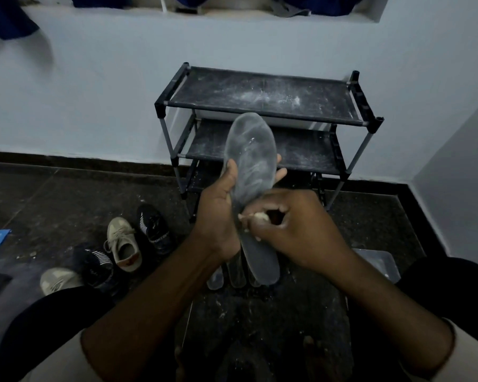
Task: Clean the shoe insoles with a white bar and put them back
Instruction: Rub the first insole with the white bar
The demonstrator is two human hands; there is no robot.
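Rubbing step judged current: insole (250,158) is gripped mid-length by L hand (218,213), long axis upright, toe above grip; white bar (260,216) is pinched by R hand (295,227), at insole edge just right of grip.

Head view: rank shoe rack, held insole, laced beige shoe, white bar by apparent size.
1. Shoe rack.
2. Held insole, nearer the camera.
3. Laced beige shoe.
4. White bar, mostly hidden by fingers.
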